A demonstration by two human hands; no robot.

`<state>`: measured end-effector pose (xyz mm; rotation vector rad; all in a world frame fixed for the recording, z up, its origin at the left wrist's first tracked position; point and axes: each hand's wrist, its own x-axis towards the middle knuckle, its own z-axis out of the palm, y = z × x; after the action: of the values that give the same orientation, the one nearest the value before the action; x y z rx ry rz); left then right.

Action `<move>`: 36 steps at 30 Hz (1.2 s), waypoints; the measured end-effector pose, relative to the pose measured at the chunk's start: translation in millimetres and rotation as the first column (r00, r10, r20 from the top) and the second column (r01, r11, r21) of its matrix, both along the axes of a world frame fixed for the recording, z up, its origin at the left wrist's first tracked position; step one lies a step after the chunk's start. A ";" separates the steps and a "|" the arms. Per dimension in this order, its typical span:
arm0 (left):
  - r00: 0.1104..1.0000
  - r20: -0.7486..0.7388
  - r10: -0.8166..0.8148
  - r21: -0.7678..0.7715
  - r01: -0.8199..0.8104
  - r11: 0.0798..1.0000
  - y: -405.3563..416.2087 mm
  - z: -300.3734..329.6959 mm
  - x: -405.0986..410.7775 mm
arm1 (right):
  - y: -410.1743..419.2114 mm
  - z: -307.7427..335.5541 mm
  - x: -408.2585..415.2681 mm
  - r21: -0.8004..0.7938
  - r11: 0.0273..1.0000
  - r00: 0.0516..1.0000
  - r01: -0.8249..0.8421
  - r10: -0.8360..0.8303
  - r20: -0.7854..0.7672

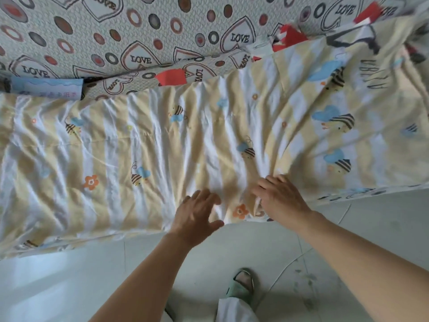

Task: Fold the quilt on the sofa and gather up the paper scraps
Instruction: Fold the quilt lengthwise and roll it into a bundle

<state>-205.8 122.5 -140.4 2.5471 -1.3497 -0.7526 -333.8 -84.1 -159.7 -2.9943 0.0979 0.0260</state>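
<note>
Two hands smoothing the quilt before the fold

Quilt (162,140) lies spread across the sofa (69,31), red paper scraps (170,76) along its back edge. Left hand (197,214) hovers spread; right hand (281,198) presses flat, fingers straight. Best flatten wrinkles outward first.

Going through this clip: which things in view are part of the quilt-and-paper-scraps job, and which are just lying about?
Part of the job:
- striped bee-print quilt spread over the sofa seat
- red paper scrap at the quilt's far edge
- more red scraps by the backrest
- left hand and right hand, both at the near edge

Just lying about:
- blue printed paper at the seat's back
- green slipper on the floor
</note>
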 end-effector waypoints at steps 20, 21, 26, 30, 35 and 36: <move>0.931 0.260 -0.257 -0.188 0.310 0.932 -190.8 -16.2 -79.5 | -147.3 11.0 -113.6 -0.230 0.812 0.834 0.536 -0.552 -0.006; 0.930 0.258 -0.263 -0.144 0.306 0.941 -198.6 -15.2 -82.2 | -155.5 12.0 -122.9 -0.243 0.782 0.800 0.574 -0.599 -0.038; 0.950 0.095 -0.299 -0.048 0.304 0.951 -242.8 -6.6 -90.1 | -166.5 5.9 -122.1 0.010 0.809 0.803 0.588 -0.582 -0.131; 0.937 0.027 -0.349 -0.162 0.349 0.923 -265.6 0.3 -92.1 | -184.4 8.0 -124.4 0.211 0.776 0.797 0.594 -0.604 -0.025; 0.926 -0.072 -0.371 -0.111 0.362 0.925 -291.8 5.9 -89.4 | -232.3 10.5 -137.4 0.179 0.378 0.376 0.908 -0.925 0.048; 0.931 -0.089 -0.353 -0.076 0.347 0.935 -297.9 6.1 -89.8 | -244.2 8.7 -141.2 0.192 0.281 0.290 0.940 -0.957 -0.020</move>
<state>-295.6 -175.4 -134.3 2.2137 -1.7881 -0.8717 -475.0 -328.2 -151.0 -2.2187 1.7647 -0.2383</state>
